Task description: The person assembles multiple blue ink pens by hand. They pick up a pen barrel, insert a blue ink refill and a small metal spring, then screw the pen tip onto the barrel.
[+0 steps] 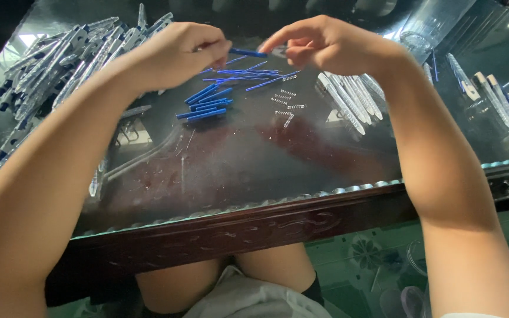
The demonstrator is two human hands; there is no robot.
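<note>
Blue rod [248, 52] pinched in left hand [175, 53], long axis pointed at right hand [325, 44]; right fingertips pressed together, contents indiscernible.

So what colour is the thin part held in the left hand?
Blue, seen in the head view: thin part pinched by the left hand.

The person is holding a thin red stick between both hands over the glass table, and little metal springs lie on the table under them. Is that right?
Not quite: the thin stick is blue, not red, as the head view shows. The left hand pinches one end of it and the right hand meets it over the glass-topped table, and the small metal springs do lie just beneath the hands.
</note>
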